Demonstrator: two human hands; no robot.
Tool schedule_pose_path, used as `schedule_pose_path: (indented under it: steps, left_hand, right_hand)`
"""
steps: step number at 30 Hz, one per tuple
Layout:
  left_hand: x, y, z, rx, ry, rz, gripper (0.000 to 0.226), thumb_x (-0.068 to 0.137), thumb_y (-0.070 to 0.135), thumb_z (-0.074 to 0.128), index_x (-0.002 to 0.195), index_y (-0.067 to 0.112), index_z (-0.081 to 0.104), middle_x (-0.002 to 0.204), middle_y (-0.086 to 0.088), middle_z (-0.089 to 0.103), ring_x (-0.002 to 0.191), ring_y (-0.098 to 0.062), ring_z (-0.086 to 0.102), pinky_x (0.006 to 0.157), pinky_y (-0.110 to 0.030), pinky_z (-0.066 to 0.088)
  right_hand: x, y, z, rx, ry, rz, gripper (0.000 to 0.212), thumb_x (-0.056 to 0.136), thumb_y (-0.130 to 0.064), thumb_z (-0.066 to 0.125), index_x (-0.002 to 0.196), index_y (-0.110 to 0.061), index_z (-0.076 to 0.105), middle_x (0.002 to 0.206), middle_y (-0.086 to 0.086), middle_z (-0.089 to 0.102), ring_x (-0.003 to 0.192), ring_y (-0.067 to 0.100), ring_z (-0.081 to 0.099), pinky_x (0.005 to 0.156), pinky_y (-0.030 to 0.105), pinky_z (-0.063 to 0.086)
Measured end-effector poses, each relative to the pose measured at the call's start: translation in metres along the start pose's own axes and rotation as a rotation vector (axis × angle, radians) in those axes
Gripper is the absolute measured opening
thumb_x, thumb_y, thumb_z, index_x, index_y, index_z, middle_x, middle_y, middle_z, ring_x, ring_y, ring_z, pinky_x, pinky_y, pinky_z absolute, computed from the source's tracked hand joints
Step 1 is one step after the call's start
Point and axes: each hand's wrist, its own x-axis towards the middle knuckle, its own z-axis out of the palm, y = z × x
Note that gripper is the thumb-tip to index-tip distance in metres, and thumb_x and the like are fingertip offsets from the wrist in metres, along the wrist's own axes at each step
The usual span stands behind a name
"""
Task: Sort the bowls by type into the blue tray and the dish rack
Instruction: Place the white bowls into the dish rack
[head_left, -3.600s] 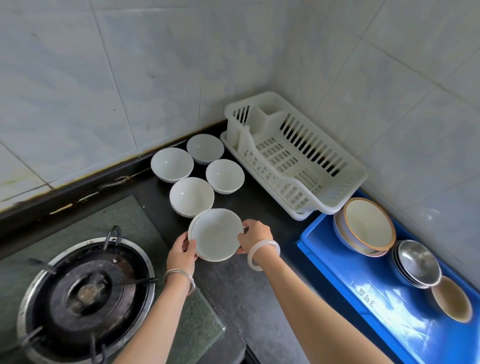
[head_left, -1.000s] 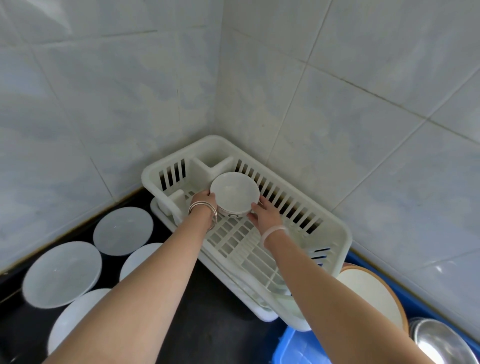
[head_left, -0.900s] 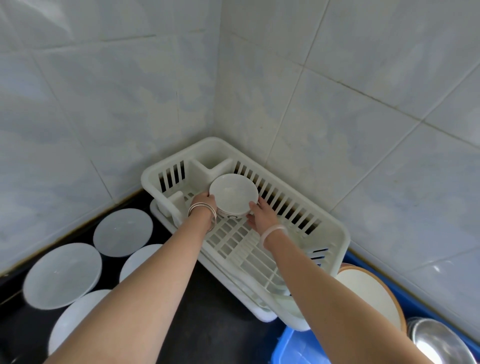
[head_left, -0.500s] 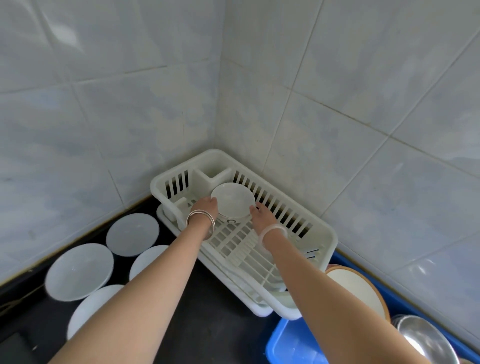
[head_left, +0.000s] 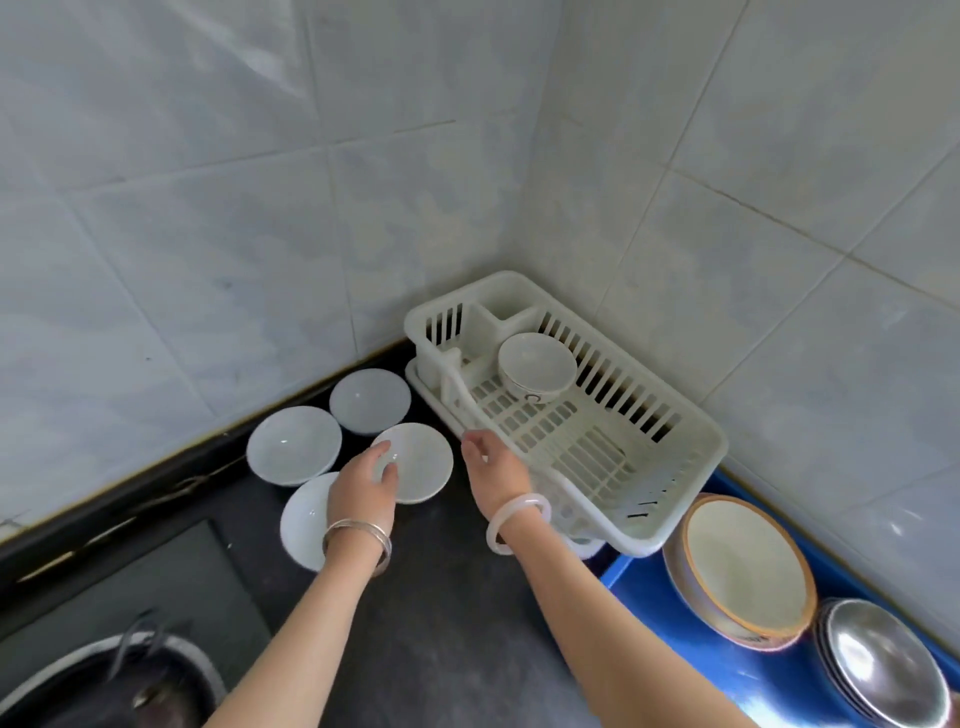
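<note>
White dish rack holds one white bowl, mouth up, at far end; four white bowls clustered on dark counter just left; blue tray carries tan-rimmed bowl beside stacked steel bowls.

Two walls meet in a corner at the top middle of the frame. The left wall and the right wall are both covered in big, pale tiles with a cloudy blue-grey look. Thin lines run between the tiles. Along the bottom of the left wall runs a black strip with some light, scuffed marks on it. Below it lies a dark counter, which fills the bottom middle of the frame. In the lower left sits a flat grey stove top. In the bottom left corner is a round gas burner with a shiny metal ring and dark metal arms.
</note>
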Motion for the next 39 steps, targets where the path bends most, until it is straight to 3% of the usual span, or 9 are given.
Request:
schedule_pose_path:
  steps: [8,11,13,16,23,29,33,36,39]
  left_hand:
    - [-0.019,-0.091,-0.026,0.183,0.125,-0.137,0.049,0.087,0.005,0.054,0.135,0.01,0.044,0.151,-0.01,0.033,0.143,-0.031,0.021,0.115,-0.048,0.02]
    - [-0.021,-0.105,-0.03,0.047,0.184,-0.208,0.058,0.086,0.003,0.056,0.14,0.013,0.038,0.15,-0.009,0.035,0.14,-0.028,0.03,0.112,-0.045,0.029]
    - [-0.021,-0.11,-0.032,-0.043,0.191,-0.249,0.058,0.087,0.006,0.055,0.141,0.016,0.037,0.146,-0.009,0.041,0.133,-0.03,0.041,0.108,-0.045,0.034]
    - [-0.021,-0.113,-0.031,-0.192,0.167,-0.285,0.051,0.089,0.006,0.051,0.137,0.02,0.042,0.137,-0.007,0.053,0.126,-0.028,0.05,0.105,-0.042,0.037]
    - [-0.019,-0.119,-0.035,-0.39,0.117,-0.325,0.049,0.089,0.003,0.05,0.136,0.018,0.045,0.135,-0.006,0.055,0.122,-0.024,0.054,0.104,-0.039,0.038]
    - [-0.015,-0.125,-0.032,-0.466,0.127,-0.331,0.044,0.091,0.007,0.048,0.134,0.018,0.048,0.133,-0.006,0.056,0.119,-0.025,0.054,0.105,-0.042,0.04]
    - [-0.012,-0.12,-0.031,-0.72,0.187,-0.407,0.032,0.096,0.028,0.04,0.122,0.019,0.057,0.113,-0.002,0.06,0.097,-0.017,0.059,0.093,-0.033,0.045]
    - [-0.01,-0.116,-0.032,-0.814,0.19,-0.446,0.027,0.097,0.031,0.034,0.11,0.026,0.057,0.109,0.0,0.057,0.1,-0.017,0.054,0.09,-0.03,0.042]
    - [-0.009,-0.115,-0.033,-0.812,0.181,-0.451,0.024,0.097,0.032,0.036,0.105,0.024,0.057,0.108,-0.002,0.058,0.102,-0.019,0.053,0.096,-0.035,0.042]
  right_hand:
    - [0.014,0.031,0.057,-0.182,-0.111,0.328,0.061,0.092,-0.037,0.047,0.145,-0.017,0.023,0.128,0.013,0.054,0.111,0.03,0.057,0.082,0.034,0.046]
    - [0.023,0.033,0.07,-0.072,-0.102,0.39,0.054,0.09,-0.032,0.049,0.139,-0.018,0.031,0.112,0.013,0.063,0.094,0.029,0.064,0.084,0.044,0.054]
    - [0.028,0.033,0.075,0.074,-0.082,0.445,0.043,0.091,-0.024,0.048,0.132,-0.016,0.038,0.094,0.01,0.066,0.075,0.025,0.065,0.071,0.038,0.057]
    - [0.033,0.032,0.079,0.306,-0.047,0.5,0.037,0.09,-0.009,0.044,0.127,-0.01,0.042,0.092,0.018,0.066,0.072,0.027,0.066,0.065,0.035,0.058]
    - [0.031,0.027,0.066,0.401,0.004,0.456,0.034,0.089,-0.001,0.041,0.122,-0.005,0.048,0.082,0.019,0.067,0.066,0.027,0.069,0.068,0.036,0.058]
    - [0.009,-0.002,0.057,0.179,-0.048,0.237,0.03,0.089,-0.007,0.045,0.118,-0.013,0.049,0.074,0.011,0.068,0.061,0.02,0.07,0.055,0.028,0.059]
    - [-0.008,-0.018,0.067,0.002,-0.14,0.156,0.021,0.09,-0.014,0.048,0.11,-0.014,0.052,0.075,0.01,0.069,0.063,0.021,0.07,0.065,0.034,0.061]
    - [-0.013,-0.024,0.077,-0.113,-0.192,0.161,0.013,0.09,-0.019,0.049,0.103,-0.02,0.049,0.082,0.012,0.071,0.071,0.024,0.072,0.072,0.039,0.061]
    - [-0.013,-0.024,0.088,-0.229,-0.236,0.185,0.017,0.091,-0.022,0.048,0.108,-0.018,0.049,0.088,0.013,0.071,0.075,0.024,0.072,0.072,0.034,0.06]
